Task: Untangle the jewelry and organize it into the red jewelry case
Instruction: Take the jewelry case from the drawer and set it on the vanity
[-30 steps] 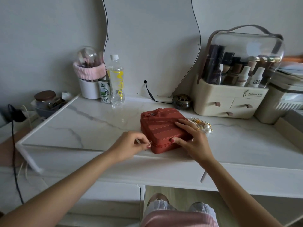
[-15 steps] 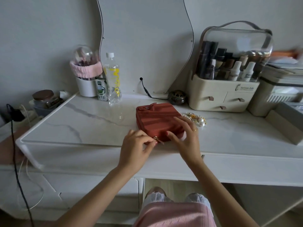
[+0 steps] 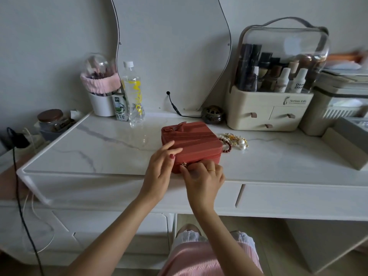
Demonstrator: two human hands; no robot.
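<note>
Head view: red jewelry case [image 3: 191, 143] sits zipped shut on the marble desk [image 3: 99, 152], near the front edge, roughly centre; the lid is not lifted, so its contents cannot be seen. Left hand [image 3: 161, 172] rests on the case's near-left corner, fingers straight and flat on the lid, nothing held. Right hand [image 3: 203, 176] is at the case's front wall, fingers curled, pinching the gold zipper pull [image 3: 183, 164] at the seam; a ring shows on one finger. Tangled jewelry [image 3: 233, 142] lies in a heap on the desk, touching the case's right side: pearls, gold chain, a dark red bead bracelet; none is in the case. Back right: cream cosmetics organizer [image 3: 266, 114] with a clear domed lid, packed with upright bottles and tubes; three drawers below, all closed. Back left: white cup [image 3: 100, 105] under a clear dome holding brushes, pink band around it; beside it a milk carton [image 3: 120, 108] and a water bottle [image 3: 133, 94], mostly empty as far as visible. Small dark pot [image 3: 213, 114] beside the organizer.
</note>
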